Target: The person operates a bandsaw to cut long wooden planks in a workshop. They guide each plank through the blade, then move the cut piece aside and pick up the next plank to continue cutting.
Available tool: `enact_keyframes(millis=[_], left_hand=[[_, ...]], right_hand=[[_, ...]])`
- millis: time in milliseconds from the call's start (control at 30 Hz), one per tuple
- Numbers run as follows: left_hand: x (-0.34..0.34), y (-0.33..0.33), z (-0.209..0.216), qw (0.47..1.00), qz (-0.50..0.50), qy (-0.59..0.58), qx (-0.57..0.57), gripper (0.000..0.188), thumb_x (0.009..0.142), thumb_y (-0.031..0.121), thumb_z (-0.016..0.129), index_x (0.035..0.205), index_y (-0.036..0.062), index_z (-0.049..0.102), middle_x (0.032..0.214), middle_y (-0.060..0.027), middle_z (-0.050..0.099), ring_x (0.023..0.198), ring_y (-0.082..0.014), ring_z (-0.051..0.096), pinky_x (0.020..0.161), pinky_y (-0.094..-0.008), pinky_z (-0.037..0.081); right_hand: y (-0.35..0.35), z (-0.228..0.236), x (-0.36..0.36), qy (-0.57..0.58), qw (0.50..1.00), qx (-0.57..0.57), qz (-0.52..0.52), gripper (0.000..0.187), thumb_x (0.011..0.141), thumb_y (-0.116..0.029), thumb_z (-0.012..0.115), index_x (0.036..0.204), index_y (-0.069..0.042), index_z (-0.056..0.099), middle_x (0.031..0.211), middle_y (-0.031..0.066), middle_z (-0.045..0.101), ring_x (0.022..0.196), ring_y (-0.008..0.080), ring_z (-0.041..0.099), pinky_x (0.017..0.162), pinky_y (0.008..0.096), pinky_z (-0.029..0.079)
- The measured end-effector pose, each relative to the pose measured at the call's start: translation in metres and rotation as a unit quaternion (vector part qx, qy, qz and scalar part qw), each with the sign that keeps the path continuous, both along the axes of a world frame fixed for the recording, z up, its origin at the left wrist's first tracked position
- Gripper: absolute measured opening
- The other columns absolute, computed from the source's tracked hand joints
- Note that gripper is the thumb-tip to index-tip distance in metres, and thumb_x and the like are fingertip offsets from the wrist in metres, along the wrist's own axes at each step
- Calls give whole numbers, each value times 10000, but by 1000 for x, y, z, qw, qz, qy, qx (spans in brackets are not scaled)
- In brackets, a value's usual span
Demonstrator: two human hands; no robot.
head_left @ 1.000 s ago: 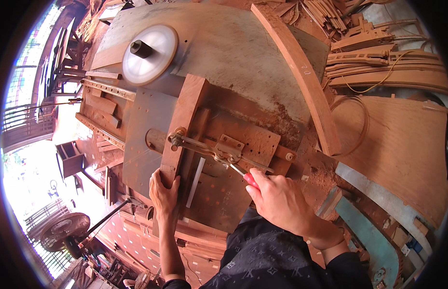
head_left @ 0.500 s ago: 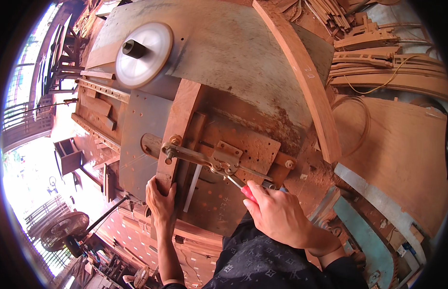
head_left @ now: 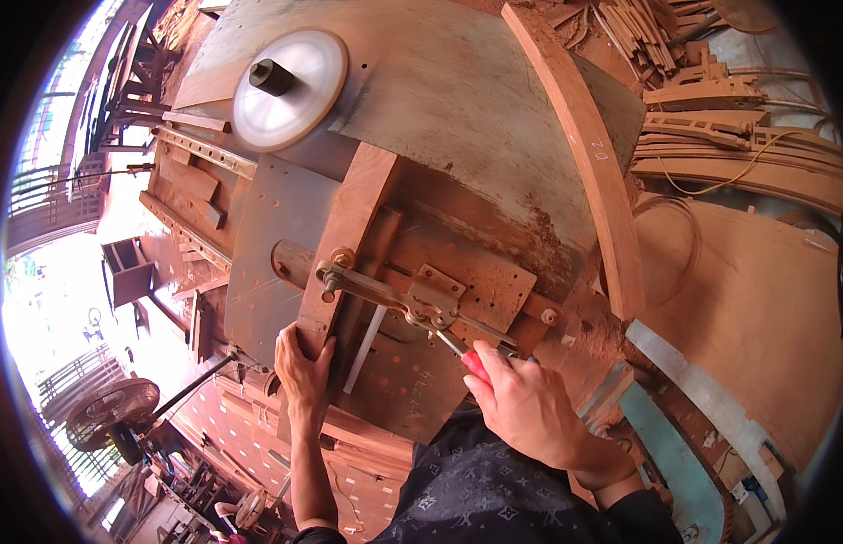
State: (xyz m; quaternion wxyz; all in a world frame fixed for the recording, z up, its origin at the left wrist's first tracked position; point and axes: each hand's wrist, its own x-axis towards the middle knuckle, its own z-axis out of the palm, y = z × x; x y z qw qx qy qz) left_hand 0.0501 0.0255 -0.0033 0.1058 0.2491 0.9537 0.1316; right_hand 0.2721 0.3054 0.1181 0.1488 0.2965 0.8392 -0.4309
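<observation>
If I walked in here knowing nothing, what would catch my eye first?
Probably the pale disc with its dark hub, at the upper left of the rusty machine table. Next, the two hands at the jig below it: the left hand presses the end of a reddish wooden strip, while the right hand grips the red handle of a metal toggle clamp. A long curved plank lies along the table's right edge.

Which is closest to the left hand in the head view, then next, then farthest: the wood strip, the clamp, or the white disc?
1. Wood strip: the left hand touches its lower end.
2. Clamp: to the upper right.
3. White disc: far up, top of the table.
</observation>
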Motion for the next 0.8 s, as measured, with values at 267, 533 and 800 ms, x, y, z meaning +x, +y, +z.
enact_keyframes(millis=[267,533,800], left_hand=[[4,2,4,1000,-10,17,21,596,809,247,877,1263,3,579,1110,-217,652,1051,-425,638,921,-487,512],[10,15,22,1000,9,10,21,618,812,360,878,1240,22,587,1090,-182,661,1045,-387,649,903,-480,526],[-15,88,1,973,-53,123,187,671,808,429,861,1350,94,652,1251,-112,647,1192,-326,613,1023,-458,500]], right_hand=[[-9,-18,3,-8,1000,25,-10,357,981,-224,712,1252,-15,608,1034,209,716,928,382,725,861,521,555],[-3,-75,8,-12,1000,-5,-21,547,907,-168,720,1347,126,582,1194,313,675,1101,452,666,1012,502,516],[-17,-49,-57,194,971,133,34,444,903,-242,775,1220,40,643,1146,245,694,1104,415,660,1013,487,513]])
